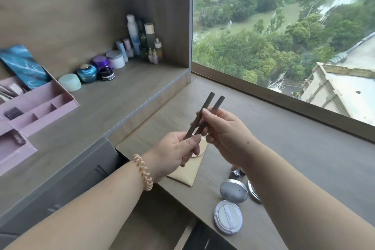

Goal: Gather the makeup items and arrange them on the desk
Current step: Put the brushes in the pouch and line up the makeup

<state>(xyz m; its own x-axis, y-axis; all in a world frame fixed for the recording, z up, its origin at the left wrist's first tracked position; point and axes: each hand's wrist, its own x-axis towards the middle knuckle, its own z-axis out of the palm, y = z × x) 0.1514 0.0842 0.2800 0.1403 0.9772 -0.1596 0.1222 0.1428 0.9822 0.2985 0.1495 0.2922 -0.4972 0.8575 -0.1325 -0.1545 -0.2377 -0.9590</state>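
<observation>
Setting: a home dressing corner, high up in a residential building. Evidence was a built-in wood-grain table (113, 105) set in an alcove; skincare bottles (142, 38) and cream jars (101, 67) ranged along its back wall; a pink compartmented organiser (40, 107) holding cosmetics; cushion compacts (229, 205) on the lower window ledge (284, 138); and a large window (284, 26) that overlooked treetops and rooftops far below.

Two slim dark pencils (205, 115) — side by side, tilted, held above desk.
</observation>
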